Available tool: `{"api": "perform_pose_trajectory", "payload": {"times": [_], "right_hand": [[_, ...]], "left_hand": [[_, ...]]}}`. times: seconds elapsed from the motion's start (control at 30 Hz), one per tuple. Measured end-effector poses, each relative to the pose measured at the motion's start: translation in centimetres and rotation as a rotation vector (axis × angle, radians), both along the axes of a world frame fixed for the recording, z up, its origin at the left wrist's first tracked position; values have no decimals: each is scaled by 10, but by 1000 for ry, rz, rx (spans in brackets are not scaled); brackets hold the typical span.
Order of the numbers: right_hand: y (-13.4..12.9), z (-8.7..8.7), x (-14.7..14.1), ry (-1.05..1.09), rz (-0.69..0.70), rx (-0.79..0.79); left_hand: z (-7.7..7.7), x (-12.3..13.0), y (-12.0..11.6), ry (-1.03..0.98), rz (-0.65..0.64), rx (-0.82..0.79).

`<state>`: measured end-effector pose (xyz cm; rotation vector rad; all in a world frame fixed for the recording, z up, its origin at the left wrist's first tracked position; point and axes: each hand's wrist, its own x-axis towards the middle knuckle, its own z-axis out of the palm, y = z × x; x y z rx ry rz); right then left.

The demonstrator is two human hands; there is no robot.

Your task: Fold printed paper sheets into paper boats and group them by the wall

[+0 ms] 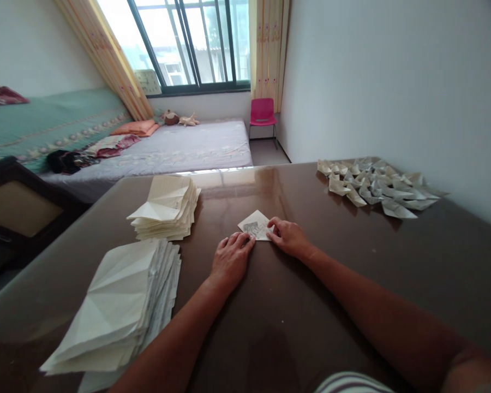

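A small piece of folded paper (258,222) with grey print lies on the brown table, one corner pointing away from me. My left hand (231,254) presses its fingertips on the near left edge of this paper. At its right corner my right hand (288,236) has thumb and forefinger closed on the paper. To the left are two stacks of creased sheets: a farther stack (167,204) and a larger, nearer stack (114,300). Several folded paper boats (376,185) sit in a cluster at the far right of the table.
The glossy brown table (311,327) reflects the window light. Beyond its far edge stands a bed (213,142) with pillows and soft toys. A pink chair (263,113) is by the window, a white wall (384,82) runs along the right, and a dark wooden cabinet (20,213) is at left.
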<state>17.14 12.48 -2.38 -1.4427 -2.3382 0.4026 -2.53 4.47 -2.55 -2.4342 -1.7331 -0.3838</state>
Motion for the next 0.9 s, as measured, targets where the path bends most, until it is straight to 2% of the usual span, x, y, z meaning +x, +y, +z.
{"api": "perform_pose_trajectory", "payload": {"times": [0.07, 0.17, 0.27, 0.47, 0.63, 0.73, 0.9], "right_hand": [[-5, 3, 0, -13, 45, 79], [-15, 7, -2, -104, 207, 254], [-24, 10, -5, -227, 327, 318], [-37, 20, -13, -440, 221, 321], [-39, 17, -16, -439, 175, 299], [-32, 14, -13, -422, 191, 314], [-7, 9, 0, -363, 260, 300]], "left_hand": [[0, -1, 0, 7, -2, 1], [-1, -3, 0, 16, -12, 1], [-1, -4, 0, 19, -21, 1], [0, -5, 1, 0, -22, -16], [1, -6, 3, -48, -93, -7], [3, -8, 3, -67, -112, 1], [3, -19, 5, -32, -49, 81]]}}
